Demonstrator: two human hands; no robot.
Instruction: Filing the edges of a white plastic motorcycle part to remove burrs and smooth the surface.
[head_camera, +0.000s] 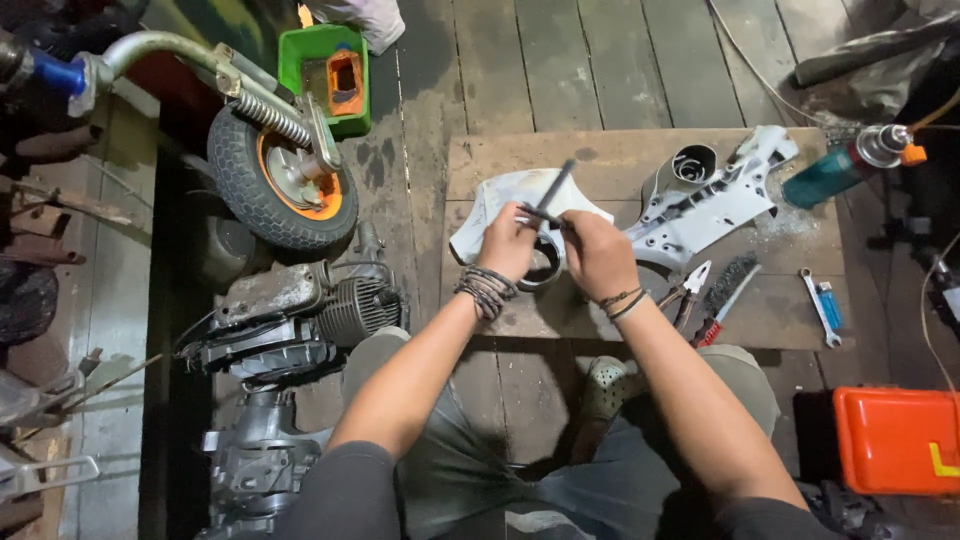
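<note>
Thin dark rod (551, 190) is between my two hands, above the white plastic cover (500, 205) on the wooden surface (620, 155). My left hand (507, 243) is closed around its lower part and my right hand (597, 252) pinches it just beside (the fingers meet there). Pliers (688, 288), a wire brush (730, 283) and a small wrench (818, 305) lie near to the right.
</note>
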